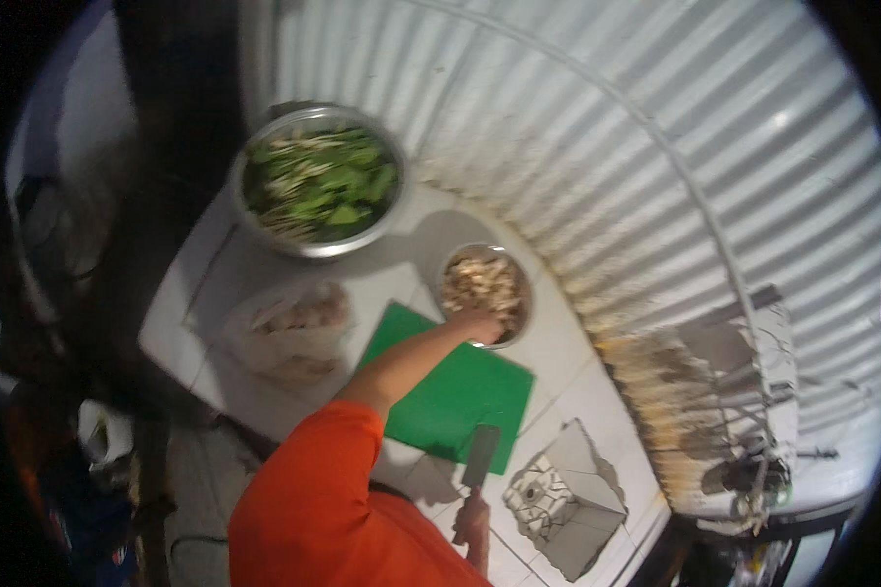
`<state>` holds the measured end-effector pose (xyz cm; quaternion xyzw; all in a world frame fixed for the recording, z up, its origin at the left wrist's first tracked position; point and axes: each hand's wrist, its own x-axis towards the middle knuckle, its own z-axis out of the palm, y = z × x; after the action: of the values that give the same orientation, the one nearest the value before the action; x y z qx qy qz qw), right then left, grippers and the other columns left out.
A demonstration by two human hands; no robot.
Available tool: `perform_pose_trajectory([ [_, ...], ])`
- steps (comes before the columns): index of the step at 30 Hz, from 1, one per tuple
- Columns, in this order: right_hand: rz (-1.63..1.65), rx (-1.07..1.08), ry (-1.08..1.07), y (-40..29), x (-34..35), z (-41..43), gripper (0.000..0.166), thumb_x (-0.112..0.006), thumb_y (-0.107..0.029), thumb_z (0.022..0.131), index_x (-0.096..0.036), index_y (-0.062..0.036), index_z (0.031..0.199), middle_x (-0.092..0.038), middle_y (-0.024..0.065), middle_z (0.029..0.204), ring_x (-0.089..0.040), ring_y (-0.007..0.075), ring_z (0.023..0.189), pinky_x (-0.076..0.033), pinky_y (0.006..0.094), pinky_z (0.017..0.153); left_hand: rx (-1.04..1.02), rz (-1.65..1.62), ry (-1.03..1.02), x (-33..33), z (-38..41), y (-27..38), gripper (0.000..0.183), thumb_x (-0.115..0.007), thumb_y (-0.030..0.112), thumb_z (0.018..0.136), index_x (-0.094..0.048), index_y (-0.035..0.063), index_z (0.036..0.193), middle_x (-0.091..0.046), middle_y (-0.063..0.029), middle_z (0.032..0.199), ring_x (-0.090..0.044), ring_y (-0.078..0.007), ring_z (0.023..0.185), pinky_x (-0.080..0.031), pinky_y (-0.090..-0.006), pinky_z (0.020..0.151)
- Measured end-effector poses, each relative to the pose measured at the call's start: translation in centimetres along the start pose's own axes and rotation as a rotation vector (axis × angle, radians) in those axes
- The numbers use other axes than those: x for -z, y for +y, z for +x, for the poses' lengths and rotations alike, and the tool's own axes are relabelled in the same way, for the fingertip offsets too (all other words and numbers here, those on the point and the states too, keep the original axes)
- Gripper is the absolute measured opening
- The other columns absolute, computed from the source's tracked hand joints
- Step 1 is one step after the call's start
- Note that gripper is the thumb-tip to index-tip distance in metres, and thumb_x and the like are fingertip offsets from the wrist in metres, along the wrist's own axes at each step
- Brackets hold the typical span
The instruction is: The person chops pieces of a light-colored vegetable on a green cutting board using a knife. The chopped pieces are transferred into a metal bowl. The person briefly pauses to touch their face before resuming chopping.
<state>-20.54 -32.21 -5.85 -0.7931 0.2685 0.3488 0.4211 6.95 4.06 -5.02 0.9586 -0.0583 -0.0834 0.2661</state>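
My left hand (479, 325) reaches across the green cutting board (448, 389) into a round metal bowl (526, 293). Pale brown chopped food pieces (482, 282) fill the bowl, too blurred to name surely. My fingertips are down at the near side of the pieces, so their grip is hidden. Held by its handle in my right hand (473, 517) is a cleaver (480, 455), its broad blade over the board's near edge. Left of the board lies a clear plastic bag (286, 345) with pinkish pieces that look like raw meat.
A large metal basin (323, 249) of cut leafy greens (330, 176) stands at the far left of the white tiled counter (573, 389). A tiled sink (580, 536) with broken edges is sunk into the counter at right. Corrugated metal sheeting (595, 183) walls the back.
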Motion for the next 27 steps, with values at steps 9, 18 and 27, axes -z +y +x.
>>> perform_pose_trajectory([
  [9, 0.145, 0.009, -0.068, 1.9, 0.2, 0.0, 0.055, -0.038, -0.059, 0.101, -0.044, -0.0132, 0.072, -0.034, -0.0013, 0.051, -0.035, 0.0148, 0.037, -0.034, 0.0332, 0.034, 0.805, -0.148, 0.351, 8.3, -28.4, -6.0, 0.033, -0.060, 0.020, 0.092, -0.061, -0.0035, 0.115, -0.064, -0.0274, 0.114, -0.063, -0.0418, 0.104, -0.049, -0.0499, 0.091],
  [18, 0.145, -0.039, -0.027, 1.3, 0.0, 0.7, 0.055, -0.038, -0.060, 0.101, -0.041, -0.0153, 0.070, -0.031, -0.0022, 0.050, -0.034, 0.0146, 0.036, -0.031, 0.0334, 0.033, 0.806, -0.504, 0.340, -0.5, -38.6, -4.7, 0.052, -0.049, 0.028, 0.099, -0.048, -0.0124, 0.133, -0.062, -0.0325, 0.119, -0.062, -0.0447, 0.109, -0.047, -0.0499, 0.098],
  [27, 0.134, 0.006, -0.053, 1.3, 0.6, 0.7, 0.050, -0.039, -0.058, 0.102, -0.042, -0.0154, 0.075, -0.032, -0.0023, 0.050, -0.034, 0.0140, 0.036, -0.032, 0.0323, 0.033, 1.026, -0.091, 0.282, 1.9, -37.4, -12.9, 0.037, -0.066, 0.027, 0.087, -0.067, -0.0067, 0.103, -0.069, -0.0259, 0.099, -0.067, -0.0403, 0.097, -0.054, -0.0465, 0.082],
])
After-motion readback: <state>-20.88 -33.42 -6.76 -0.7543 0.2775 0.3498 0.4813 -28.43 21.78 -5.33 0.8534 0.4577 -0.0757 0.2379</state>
